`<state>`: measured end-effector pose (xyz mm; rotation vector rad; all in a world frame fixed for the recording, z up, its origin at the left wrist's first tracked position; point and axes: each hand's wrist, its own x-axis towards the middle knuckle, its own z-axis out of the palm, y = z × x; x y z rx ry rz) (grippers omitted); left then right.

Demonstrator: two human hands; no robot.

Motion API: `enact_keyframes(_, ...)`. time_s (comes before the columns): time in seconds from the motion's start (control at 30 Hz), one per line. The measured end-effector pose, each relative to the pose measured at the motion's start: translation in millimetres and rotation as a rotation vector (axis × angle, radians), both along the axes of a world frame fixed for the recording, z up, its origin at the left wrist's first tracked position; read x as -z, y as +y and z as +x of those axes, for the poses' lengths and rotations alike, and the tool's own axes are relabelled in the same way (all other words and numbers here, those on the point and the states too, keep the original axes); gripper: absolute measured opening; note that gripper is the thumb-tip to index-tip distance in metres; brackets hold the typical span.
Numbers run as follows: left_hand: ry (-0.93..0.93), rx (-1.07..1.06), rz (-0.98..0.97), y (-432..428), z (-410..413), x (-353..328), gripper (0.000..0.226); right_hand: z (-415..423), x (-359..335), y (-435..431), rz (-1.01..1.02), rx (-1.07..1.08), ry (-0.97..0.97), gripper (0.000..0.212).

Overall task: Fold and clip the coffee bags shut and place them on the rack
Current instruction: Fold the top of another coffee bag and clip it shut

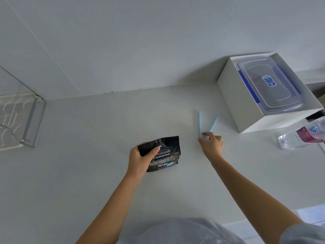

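Clipping is the step in hand. The left hand point(139, 160) wraps its grip around the black coffee bag point(161, 154), pinning it to the worktop point(88, 138). Right of the bag, the right hand point(212, 145) pinches the hinged end of a pale blue clip point(206, 125), its two arms splayed apart. Next, judging from this, the clip must slide over the bag's folded top. The rack point(19, 120) stands well left of the bag. Its label reads "ORIGINAL" and "BLUE MOUNTAIN"; other lettering is unclear.
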<state>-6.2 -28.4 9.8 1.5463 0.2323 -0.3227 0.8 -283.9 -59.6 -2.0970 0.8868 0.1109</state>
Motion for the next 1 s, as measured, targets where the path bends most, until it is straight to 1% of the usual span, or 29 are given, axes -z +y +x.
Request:
enact_keyframes(0.13, 0.012, 0.010, -0.009, 0, 0, -1, 0.004, -11, 6, -3, -0.200, -0.138, -0.014, 0.020)
enact_keyframes(0.23, 0.019, 0.017, -0.015, 0, -1, -2, 0.003, -20, 11, -4, -0.271, -0.175, -0.069, 0.014)
enact_keyframes(0.27, 0.019, 0.022, -0.016, -1, -1, -3, 0.003, -21, 12, -5, -0.258, -0.171, -0.098, 0.011)
enact_keyframes(0.33, 0.021, 0.033, -0.021, 0, 0, -3, 0.003, -22, 8, -8, -0.151, -0.120, -0.166, 0.008)
enact_keyframes(0.5, 0.019, 0.079, -0.040, 4, 2, -2, 0.005, -25, -17, -17, 0.193, -0.011, -0.348, 0.017)
enact_keyframes(0.57, 0.016, 0.089, -0.049, 4, 2, -3, 0.004, -24, -35, -20, 0.325, -0.042, -0.385, 0.021)
enact_keyframes(0.63, 0.024, 0.089, -0.065, 4, 2, -3, 0.003, -23, -54, -20, 0.392, -0.140, -0.421, 0.023)
enact_keyframes(0.73, 0.043, 0.086, -0.078, 5, 5, -3, 0.006, -22, -79, -13, 0.400, -0.281, -0.455, 0.023)
enact_keyframes(0.87, 0.054, 0.089, -0.087, 4, 6, -4, 0.009, -23, -95, 2, 0.288, -0.450, -0.447, 0.031)
enact_keyframes(0.93, 0.039, 0.096, -0.070, 6, 6, -4, 0.011, -22, -98, 11, 0.229, -0.509, -0.435, 0.029)
enact_keyframes(1.0, 0.026, 0.113, -0.065, 6, 5, -4, 0.012, -21, -99, 20, 0.211, -0.533, -0.435, 0.027)
